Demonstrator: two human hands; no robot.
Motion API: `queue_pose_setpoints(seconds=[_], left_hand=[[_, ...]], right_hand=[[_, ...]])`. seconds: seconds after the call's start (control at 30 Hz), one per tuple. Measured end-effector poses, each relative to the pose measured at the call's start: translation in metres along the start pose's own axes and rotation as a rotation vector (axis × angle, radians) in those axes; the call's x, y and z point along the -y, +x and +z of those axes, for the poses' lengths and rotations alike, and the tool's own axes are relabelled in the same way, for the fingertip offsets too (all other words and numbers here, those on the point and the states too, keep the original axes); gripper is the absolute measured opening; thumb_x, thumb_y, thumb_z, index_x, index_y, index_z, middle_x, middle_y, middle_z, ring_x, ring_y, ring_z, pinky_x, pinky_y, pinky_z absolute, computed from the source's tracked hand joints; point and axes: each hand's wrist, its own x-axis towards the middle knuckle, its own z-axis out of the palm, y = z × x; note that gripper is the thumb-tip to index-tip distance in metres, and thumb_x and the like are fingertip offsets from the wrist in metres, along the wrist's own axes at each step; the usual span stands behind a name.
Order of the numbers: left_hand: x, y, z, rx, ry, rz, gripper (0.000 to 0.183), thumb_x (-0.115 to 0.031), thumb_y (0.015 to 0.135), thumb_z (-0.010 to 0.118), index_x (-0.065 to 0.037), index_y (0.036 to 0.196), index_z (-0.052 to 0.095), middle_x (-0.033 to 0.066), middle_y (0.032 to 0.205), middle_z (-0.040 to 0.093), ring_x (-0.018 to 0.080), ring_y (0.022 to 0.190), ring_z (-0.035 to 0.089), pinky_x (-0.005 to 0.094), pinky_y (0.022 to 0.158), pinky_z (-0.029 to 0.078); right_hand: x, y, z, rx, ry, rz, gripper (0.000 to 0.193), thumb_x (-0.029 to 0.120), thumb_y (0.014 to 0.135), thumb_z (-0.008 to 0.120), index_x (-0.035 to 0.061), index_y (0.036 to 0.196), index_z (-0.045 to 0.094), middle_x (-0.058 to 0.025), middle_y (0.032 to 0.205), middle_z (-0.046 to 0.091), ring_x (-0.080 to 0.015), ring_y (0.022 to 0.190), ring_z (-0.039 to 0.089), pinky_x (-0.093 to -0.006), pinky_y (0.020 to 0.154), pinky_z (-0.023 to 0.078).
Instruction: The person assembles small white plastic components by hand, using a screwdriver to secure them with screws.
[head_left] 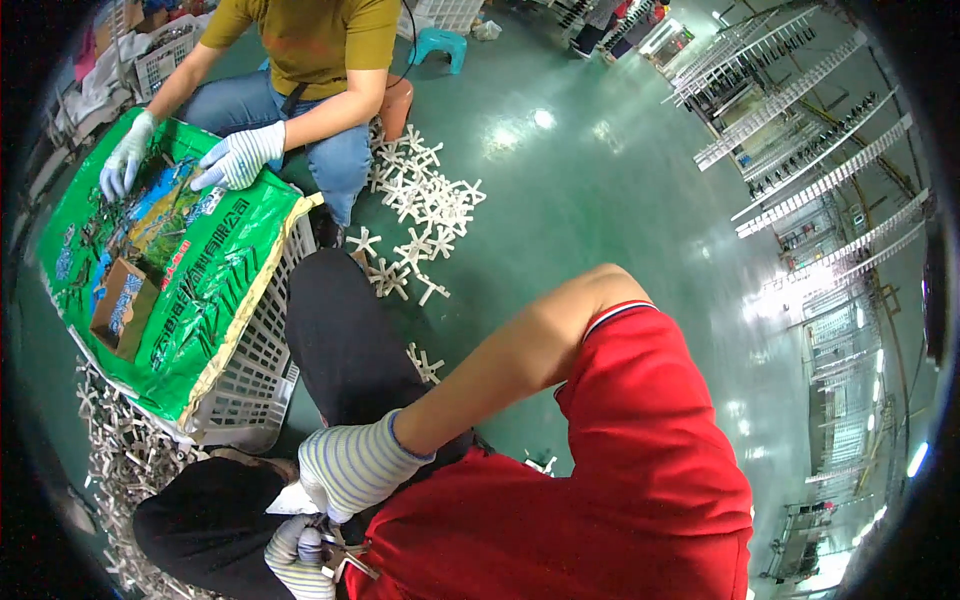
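Observation:
Low in the head view, my two hands meet over my lap, both in striped knit gloves. My left hand (298,568) is closed round a pale star-shaped part (358,564), whose thin prongs stick out beside its fingers. Just above it, my right hand (358,465) has its fingers curled down toward the same part; whatever they grip is hidden. A white flat piece (288,499) shows by the fingertips of my right hand. I cannot tell whether it is held or lies on my leg.
At the upper left, a co-worker's gloved hands (238,158) work over a green printed sack (215,285) spread on a white basket (245,385). An open cardboard box (125,305) and small dark pieces lie on it. White star-shaped parts (425,195) and a heap of grey ones (125,455) cover floor areas.

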Motion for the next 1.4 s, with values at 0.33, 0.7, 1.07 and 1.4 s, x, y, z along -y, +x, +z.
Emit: queue_pose_setpoints(seconds=[0.33,0.7,1.07,1.4], left_hand=[[0.018,-0.011,-0.012,-0.084,0.462,0.418,0.033,-0.033,0.101,0.065,0.0,0.096,0.071,0.0163,0.085,0.071,0.0307,0.074,0.069,0.04,0.07,0.054],[0.055,0.0,-0.027,0.064,0.249,0.327,0.02,-0.014,0.096,0.071,0.0,0.11,0.072,0.0143,0.086,0.072,0.0292,0.078,0.071,0.0371,0.071,0.054],[0.033,0.008,-0.059,0.141,0.004,0.063,0.019,-0.007,0.096,0.067,0.0,0.114,0.07,0.0099,0.096,0.074,0.0181,0.093,0.072,0.0311,0.083,0.055],[0.037,0.049,-0.077,0.114,-0.049,-0.114,0.024,-0.013,0.096,0.07,0.0,0.116,0.071,0.0084,0.098,0.074,0.0125,0.091,0.07,0.0284,0.082,0.054]], right_hand=[[0.03,0.005,-0.03,0.112,0.028,-0.028,0.015,0.02,0.081,0.068,0.0066,0.075,0.072,-0.0175,0.073,0.069,-0.0332,0.062,0.066,-0.0449,0.059,0.053],[0.047,-0.004,-0.017,0.221,-0.592,-0.291,0.026,0.019,0.09,0.059,0.0065,0.111,0.068,-0.0075,0.085,0.063,-0.0233,0.071,0.067,-0.0397,0.059,0.054],[0.062,0.024,-0.02,0.036,-0.193,0.329,0.028,0.013,0.08,0.08,0.0059,0.104,0.067,-0.0112,0.091,0.066,-0.0312,0.08,0.068,-0.0398,0.069,0.054],[-0.015,0.029,-0.021,0.174,-0.456,-0.105,0.041,0.016,0.086,0.064,0.019,0.127,0.068,-0.0057,0.12,0.066,-0.0254,0.088,0.067,-0.0399,0.075,0.054]])
